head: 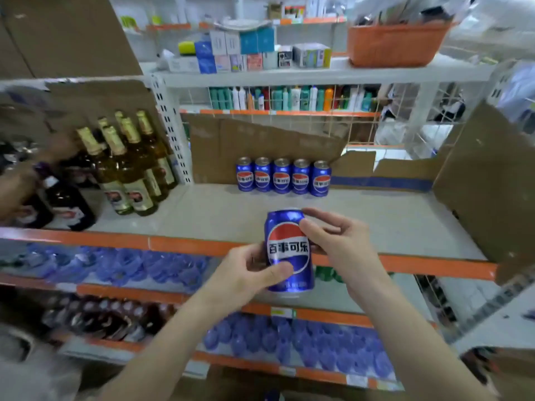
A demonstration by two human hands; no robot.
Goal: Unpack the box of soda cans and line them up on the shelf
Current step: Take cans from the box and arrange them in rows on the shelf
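Observation:
I hold one blue soda can (pixel 288 250) with a red, white and blue logo upright in front of the shelf's orange front edge. My left hand (pixel 246 274) grips its lower left side, thumb across the front. My right hand (pixel 338 241) pinches its upper right side near the rim. Several identical cans (pixel 283 176) stand in a row at the back of the grey shelf (pixel 231 215), against a cardboard backing. The box the cans came from is not clearly in view.
Amber glass bottles (pixel 130 169) and dark bottles (pixel 66 206) stand on the shelf's left side, where another person's blurred hand (pixel 60 149) reaches. A cardboard flap (pixel 489 195) stands at the right. Lower shelves hold blue-wrapped goods (pixel 289 340).

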